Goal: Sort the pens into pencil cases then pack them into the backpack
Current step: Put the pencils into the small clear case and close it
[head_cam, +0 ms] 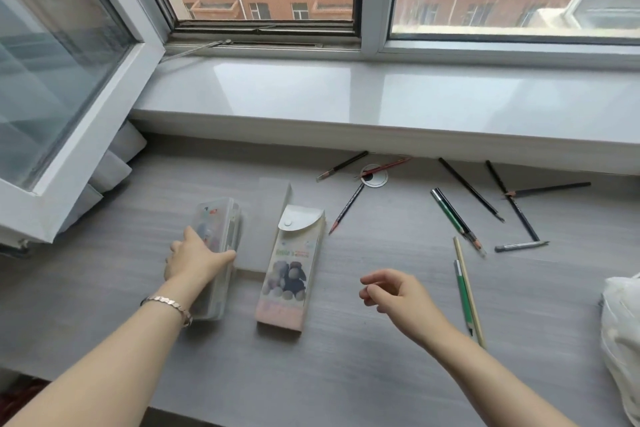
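Note:
Two pencil cases lie side by side on the grey desk (346, 374). My left hand (195, 258) rests on top of the clear plastic case (221, 218), gripping its side. To its right is a white case with a snap flap and a sheep picture (291, 270), shut. My right hand (393, 289) hovers over the desk right of it, fingers loosely curled, holding nothing. Several pens and pencils are scattered at the back right: a black pencil (346, 208), a green pen (453, 215), a long black pencil (471, 189). A wooden stick (469, 288) and a green pencil (463, 295) lie beside my right wrist.
A white windowsill (381, 104) runs along the back of the desk. An open window sash (69, 80) swings in over the left side. A round cable grommet (374, 177) sits among the pencils. A white plastic bag (623, 322) lies at the right edge.

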A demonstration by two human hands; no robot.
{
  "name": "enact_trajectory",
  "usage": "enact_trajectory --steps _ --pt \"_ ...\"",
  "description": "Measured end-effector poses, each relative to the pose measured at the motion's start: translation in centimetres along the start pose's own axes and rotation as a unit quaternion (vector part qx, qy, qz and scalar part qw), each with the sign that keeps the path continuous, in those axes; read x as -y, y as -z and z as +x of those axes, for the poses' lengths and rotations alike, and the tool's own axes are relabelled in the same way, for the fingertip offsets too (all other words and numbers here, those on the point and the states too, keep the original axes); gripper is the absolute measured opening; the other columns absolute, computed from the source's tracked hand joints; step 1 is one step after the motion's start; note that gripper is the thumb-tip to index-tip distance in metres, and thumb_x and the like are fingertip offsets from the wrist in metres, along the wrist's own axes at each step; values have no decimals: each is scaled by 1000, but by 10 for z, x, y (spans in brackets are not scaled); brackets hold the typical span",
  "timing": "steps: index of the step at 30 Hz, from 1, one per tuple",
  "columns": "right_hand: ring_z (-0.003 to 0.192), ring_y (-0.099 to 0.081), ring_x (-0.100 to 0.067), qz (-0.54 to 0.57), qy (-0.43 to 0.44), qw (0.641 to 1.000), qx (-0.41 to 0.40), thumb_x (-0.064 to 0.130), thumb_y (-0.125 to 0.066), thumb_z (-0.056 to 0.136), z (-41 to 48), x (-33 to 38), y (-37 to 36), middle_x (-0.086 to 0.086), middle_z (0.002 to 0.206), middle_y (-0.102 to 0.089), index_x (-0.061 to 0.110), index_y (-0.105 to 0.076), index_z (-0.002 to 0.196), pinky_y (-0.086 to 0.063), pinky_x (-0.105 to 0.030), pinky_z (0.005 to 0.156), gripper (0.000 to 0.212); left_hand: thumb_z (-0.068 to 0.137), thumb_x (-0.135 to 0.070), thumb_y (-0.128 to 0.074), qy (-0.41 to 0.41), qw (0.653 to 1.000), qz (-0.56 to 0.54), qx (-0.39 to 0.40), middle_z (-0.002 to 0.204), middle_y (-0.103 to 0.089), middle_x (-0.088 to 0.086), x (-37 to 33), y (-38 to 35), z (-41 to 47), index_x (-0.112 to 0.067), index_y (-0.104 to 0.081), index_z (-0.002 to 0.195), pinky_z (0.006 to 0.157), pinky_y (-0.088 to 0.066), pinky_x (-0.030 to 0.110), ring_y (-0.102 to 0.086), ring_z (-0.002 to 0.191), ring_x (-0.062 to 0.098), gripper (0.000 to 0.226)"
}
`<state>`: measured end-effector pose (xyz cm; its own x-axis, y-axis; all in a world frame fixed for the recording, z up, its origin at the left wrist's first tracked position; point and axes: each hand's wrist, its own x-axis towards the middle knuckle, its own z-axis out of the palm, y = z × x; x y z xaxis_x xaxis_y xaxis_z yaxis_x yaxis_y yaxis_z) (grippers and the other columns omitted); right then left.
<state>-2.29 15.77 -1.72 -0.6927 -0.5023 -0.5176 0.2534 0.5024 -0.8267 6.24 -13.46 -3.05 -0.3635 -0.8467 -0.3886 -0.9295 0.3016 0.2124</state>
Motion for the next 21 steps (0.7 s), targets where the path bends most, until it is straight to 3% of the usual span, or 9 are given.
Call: enact_trajectory --steps 3,6,8,10,14,17,21 --pt "79 -63 -11 3 -4 1000 -6 7 -52 87 -1 -4 3 1 82 -70 25 -61 86 -46 -19 70 20 72 -38 -73 -21 998 59 -9 137 -34 25 0 -7 -2 -9 -30 137 104 -33 45 -36 125 42 84" --pt "79 -64 -11 -1 -8 1000 -17 7 -52 87 -1 -8 5 2 82 -70 26 -61 85 -47 -20 71 21 77 -32 -67 -84 989 73 -94 145 -26 25 -10 -17 -8 -6 -37 135 112 -19 47 -25 134 40 71" --pt "78 -63 -10 -2 -10 1000 -22 7 -52 86 -1 -8 6 1 83 -70 25 -61 85 -47 -20 71 21 80 -26 -63 -164 977 83 -105 145 -30 21 -26 -22 -13 -3 -42 132 110 -24 44 -27 133 36 61" --pt "78 -63 -11 -3 -10 1000 -22 7 -52 86 -2 -8 6 0 83 -70 24 -61 86 -46 -19 69 20 83 -28 -59 -213 968 123 -54 140 -38 14 -44 -28 -17 -6 -44 130 103 -33 39 -33 128 32 54" --pt "77 -64 -10 -1 -16 1000 -20 7 -53 85 -5 -11 5 1 82 -70 25 -61 84 -44 -17 66 20 89 -34 -52 -197 964 180 -11 132 -43 16 -69 -35 -20 -8 -46 120 97 -37 38 -38 122 32 42" --pt "78 -64 -9 -9 -22 1000 -18 8 -52 86 -7 -16 5 1 83 -70 28 -60 82 -44 -18 67 22 91 -40 -46 -168 970 176 16 133 -39 20 -78 -34 -21 -10 -45 124 99 -35 40 -35 123 36 45" --pt "77 -64 -11 -5 -32 999 -19 8 -53 85 -9 -21 5 -1 83 -69 29 -59 81 -43 -18 65 22 94 -21 -43 -165 972 165 30 136 -33 22 -80 -34 -20 -18 -38 132 98 -36 41 -30 126 36 39"
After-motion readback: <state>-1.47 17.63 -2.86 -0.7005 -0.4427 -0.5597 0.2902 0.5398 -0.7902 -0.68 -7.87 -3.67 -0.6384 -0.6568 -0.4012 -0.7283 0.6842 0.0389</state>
